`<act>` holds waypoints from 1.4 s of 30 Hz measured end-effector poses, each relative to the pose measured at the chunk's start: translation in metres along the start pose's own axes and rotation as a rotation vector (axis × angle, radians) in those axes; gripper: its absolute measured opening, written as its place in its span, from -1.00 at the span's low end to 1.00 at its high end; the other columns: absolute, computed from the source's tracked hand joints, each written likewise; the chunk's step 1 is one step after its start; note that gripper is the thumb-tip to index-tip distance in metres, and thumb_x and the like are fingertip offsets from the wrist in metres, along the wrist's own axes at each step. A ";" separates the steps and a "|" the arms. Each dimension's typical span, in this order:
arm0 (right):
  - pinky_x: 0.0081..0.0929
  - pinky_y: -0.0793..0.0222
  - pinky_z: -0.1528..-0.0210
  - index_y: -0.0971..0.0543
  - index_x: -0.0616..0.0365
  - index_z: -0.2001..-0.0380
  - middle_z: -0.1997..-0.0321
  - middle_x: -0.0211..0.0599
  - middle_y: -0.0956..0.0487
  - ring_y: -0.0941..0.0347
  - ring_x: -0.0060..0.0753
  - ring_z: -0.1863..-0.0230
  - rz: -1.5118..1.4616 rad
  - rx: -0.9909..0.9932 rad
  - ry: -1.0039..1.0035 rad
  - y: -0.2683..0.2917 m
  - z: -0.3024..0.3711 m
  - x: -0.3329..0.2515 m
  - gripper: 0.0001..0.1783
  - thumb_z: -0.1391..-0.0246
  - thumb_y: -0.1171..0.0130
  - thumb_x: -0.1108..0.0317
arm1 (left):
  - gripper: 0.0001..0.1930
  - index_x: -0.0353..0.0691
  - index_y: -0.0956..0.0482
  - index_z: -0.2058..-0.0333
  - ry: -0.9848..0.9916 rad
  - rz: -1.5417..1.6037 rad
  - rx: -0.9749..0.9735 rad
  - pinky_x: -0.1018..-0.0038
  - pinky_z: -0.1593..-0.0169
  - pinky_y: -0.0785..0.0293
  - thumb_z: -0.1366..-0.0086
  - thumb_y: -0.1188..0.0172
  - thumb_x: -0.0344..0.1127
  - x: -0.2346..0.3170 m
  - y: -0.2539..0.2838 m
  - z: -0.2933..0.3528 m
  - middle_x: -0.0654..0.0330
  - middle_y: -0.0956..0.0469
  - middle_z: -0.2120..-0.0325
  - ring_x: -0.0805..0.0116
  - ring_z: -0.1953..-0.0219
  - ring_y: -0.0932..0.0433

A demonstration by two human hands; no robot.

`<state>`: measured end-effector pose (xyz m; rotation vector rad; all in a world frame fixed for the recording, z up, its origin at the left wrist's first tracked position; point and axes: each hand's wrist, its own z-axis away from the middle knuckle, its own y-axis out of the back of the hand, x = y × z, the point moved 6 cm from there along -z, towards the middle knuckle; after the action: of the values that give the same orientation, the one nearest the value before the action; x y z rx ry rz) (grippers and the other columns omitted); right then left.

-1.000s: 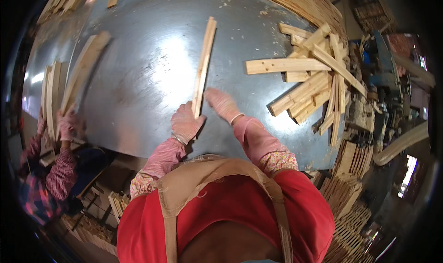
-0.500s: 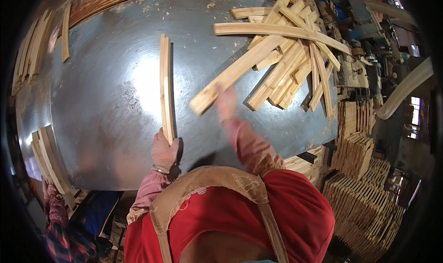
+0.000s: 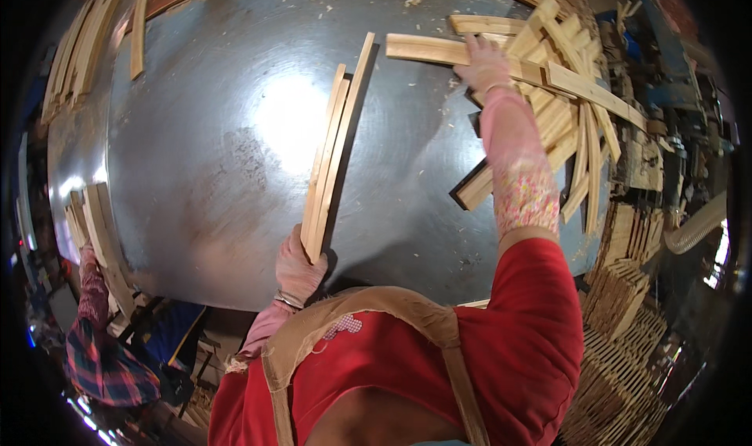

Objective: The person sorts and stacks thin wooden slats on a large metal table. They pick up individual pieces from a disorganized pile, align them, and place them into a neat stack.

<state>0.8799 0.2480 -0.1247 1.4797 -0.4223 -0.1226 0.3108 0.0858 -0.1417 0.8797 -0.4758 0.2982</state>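
Note:
My left hand [image 3: 300, 270], in a pale glove, is closed around the near ends of several light wooden strips [image 3: 327, 164]. They stand side by side on the metal tabletop [image 3: 211, 227], and the rightmost reaches farther away than the others. At the far right, my gloved right hand [image 3: 484, 64] grips a wooden strip [image 3: 423, 48] on top of a crisscrossed pile of strips [image 3: 548, 133]. Its fingers reach over the strip's far edge, and the thumb is hard to make out.
More strips [image 3: 88, 46] lie at the far left, with a single one [image 3: 139, 31] beside them. A co-worker's hand [image 3: 88, 258] touches strips [image 3: 106, 238] at the left edge. Stacked wood [image 3: 619, 305], machinery and a hose [image 3: 697, 223] stand to the right.
The strip my right hand was moving now lies against those in my left hand. My right hand has gone out to another strip on the pile. The view has shifted somewhat.

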 end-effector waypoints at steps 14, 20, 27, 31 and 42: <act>-0.22 -0.37 -0.08 -0.61 0.28 -0.01 0.12 -0.03 -0.63 -0.53 -0.16 0.08 -1.190 -0.865 -0.131 0.033 0.143 -0.300 -0.11 -0.44 0.15 -0.47 | -0.49 -0.41 -0.65 -0.05 0.447 1.292 -0.211 0.07 -0.08 -0.67 -0.37 -0.24 -0.03 -0.108 -0.057 -0.027 -0.02 -0.73 0.11 0.04 0.08 -0.72; -0.11 -0.37 -0.49 -0.04 0.35 -0.59 -0.33 0.33 -0.56 -0.50 0.18 -0.41 -1.114 -0.926 0.172 0.076 0.221 -0.375 0.04 -0.48 0.13 -0.37 | -0.21 -0.34 -0.43 -0.37 0.036 0.236 0.277 0.06 -0.32 -0.44 -0.36 -0.23 0.13 -0.072 0.055 -0.002 -0.33 -0.48 -0.25 -0.29 -0.27 -0.49; -0.05 -0.34 -0.46 -0.15 0.10 -0.61 -0.34 0.19 -0.57 -0.48 0.15 -0.38 -1.017 -0.935 0.394 0.043 0.238 -0.372 -0.05 -0.37 -0.13 -0.21 | 0.02 -0.23 -0.15 -0.48 0.081 -0.216 0.354 -0.01 -0.18 -0.56 -0.14 -0.53 -0.12 -0.024 0.055 0.018 -0.22 -0.46 -0.23 -0.26 -0.20 -0.53; 0.22 0.07 -0.64 -0.27 -0.10 -0.59 -0.61 -0.07 -0.31 -0.10 0.13 -0.67 -0.234 -0.027 0.582 0.024 0.148 -0.244 -0.12 -0.18 -0.20 0.31 | 0.01 -0.27 -0.20 -0.47 0.064 -0.239 0.370 -0.02 -0.28 -0.49 -0.11 -0.55 -0.17 -0.022 0.053 0.014 -0.24 -0.42 -0.26 -0.29 -0.26 -0.47; -0.08 -0.44 -0.26 -0.71 0.10 0.23 0.19 -0.15 -0.68 -0.60 -0.15 0.00 -0.158 -0.152 1.094 0.077 0.126 -0.218 -0.63 0.00 -0.36 0.06 | 0.14 -0.24 -0.10 -0.50 -0.343 -0.253 0.052 0.01 -0.23 -0.50 -0.06 -0.60 -0.02 0.180 0.003 -0.102 -0.22 -0.50 -0.17 -0.29 -0.18 -0.52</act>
<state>0.6212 0.2105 -0.0883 1.2203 0.5771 0.5079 0.4915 0.1786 -0.1028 1.0362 -0.6679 -0.0753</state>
